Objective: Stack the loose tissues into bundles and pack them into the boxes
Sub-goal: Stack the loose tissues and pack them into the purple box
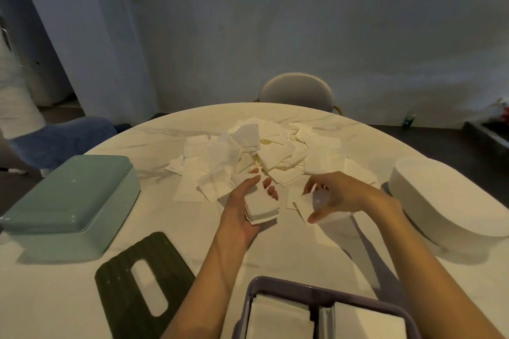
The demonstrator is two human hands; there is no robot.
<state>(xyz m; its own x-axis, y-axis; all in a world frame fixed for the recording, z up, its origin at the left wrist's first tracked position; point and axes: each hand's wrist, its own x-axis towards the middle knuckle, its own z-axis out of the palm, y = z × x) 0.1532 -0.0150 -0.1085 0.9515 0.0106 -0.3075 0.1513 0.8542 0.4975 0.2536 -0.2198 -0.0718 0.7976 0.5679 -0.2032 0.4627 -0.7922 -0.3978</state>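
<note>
A heap of loose white tissues [256, 157] lies in the middle of the round table. My left hand [242, 212] holds a small stacked bundle of tissues [261, 206] in its palm, fingers curled round the far edge. My right hand [338, 195] pinches a single tissue [305, 206] just right of the bundle, near the heap's front edge. An open purple box [325, 287] at the near edge holds two packed stacks of tissues [281, 319].
A closed mint-green box [68, 201] stands at the left and a closed white box [446, 201] at the right. A dark green slotted lid [132, 275] lies flat near the front left. A chair [297, 91] stands behind the table; a person stands at far left.
</note>
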